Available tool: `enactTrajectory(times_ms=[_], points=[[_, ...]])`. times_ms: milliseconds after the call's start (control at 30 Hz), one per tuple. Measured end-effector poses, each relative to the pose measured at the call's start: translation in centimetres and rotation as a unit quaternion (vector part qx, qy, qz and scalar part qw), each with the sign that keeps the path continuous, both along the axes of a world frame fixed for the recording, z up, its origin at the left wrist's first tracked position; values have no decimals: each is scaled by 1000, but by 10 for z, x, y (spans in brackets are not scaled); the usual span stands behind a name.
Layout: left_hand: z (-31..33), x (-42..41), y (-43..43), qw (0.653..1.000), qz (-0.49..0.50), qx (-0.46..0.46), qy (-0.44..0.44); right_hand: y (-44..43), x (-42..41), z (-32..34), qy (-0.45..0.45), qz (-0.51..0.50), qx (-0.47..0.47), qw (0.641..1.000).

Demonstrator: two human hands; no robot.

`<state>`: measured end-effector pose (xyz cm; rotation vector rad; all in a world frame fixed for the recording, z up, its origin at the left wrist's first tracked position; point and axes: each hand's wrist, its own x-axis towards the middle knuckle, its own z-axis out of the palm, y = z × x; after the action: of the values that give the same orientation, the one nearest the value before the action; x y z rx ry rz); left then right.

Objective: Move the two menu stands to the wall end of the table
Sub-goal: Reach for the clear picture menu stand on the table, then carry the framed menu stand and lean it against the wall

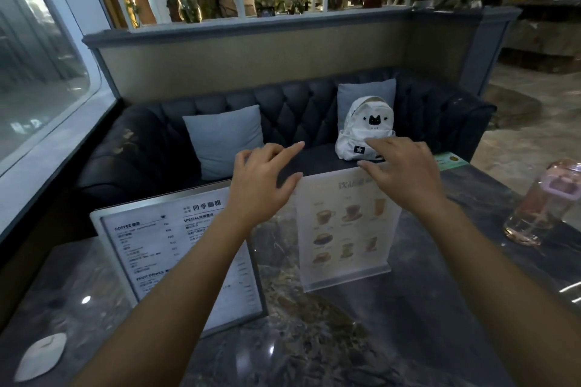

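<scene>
Two menu stands are upright on the dark marble table (pixel 361 339). The clear acrylic stand (pixel 345 239) with drink pictures is at the middle. A metal-framed text menu stand (pixel 151 248) is to its left, partly hidden by my left forearm. My left hand (pixel 264 185) hovers over the acrylic stand's top left corner, fingers spread, thumb near the edge. My right hand (pixel 405 170) is over its top right corner, fingertips at or touching the top edge. Neither hand grips it.
A pink-lidded clear water bottle (pixel 540 207) stands at the right on the table. A white oval object (pixel 42 355) lies at the near left corner. Beyond the table is a dark tufted sofa (pixel 151 141) with cushions and a white backpack (pixel 364 132). A window wall (pixel 47 72) runs along the left.
</scene>
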<state>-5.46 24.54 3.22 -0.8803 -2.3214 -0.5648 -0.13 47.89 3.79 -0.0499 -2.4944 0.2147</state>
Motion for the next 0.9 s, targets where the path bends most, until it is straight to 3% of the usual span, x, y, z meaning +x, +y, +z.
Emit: enactTrajectory(times_ms=[333, 700, 800, 900], points=[[4, 1, -105, 992, 127, 1, 16, -108, -26, 17, 12, 150, -11, 989], [-20, 20, -208, 982, 186, 26, -17, -182, -49, -19, -9, 201, -10, 979], [-39, 22, -225, 974, 196, 87, -75, -188, -50, -40, -32, 187, -59, 980], [-60, 24, -235, 952, 187, 185, -155, -190, -48, -65, -64, 160, -182, 968]])
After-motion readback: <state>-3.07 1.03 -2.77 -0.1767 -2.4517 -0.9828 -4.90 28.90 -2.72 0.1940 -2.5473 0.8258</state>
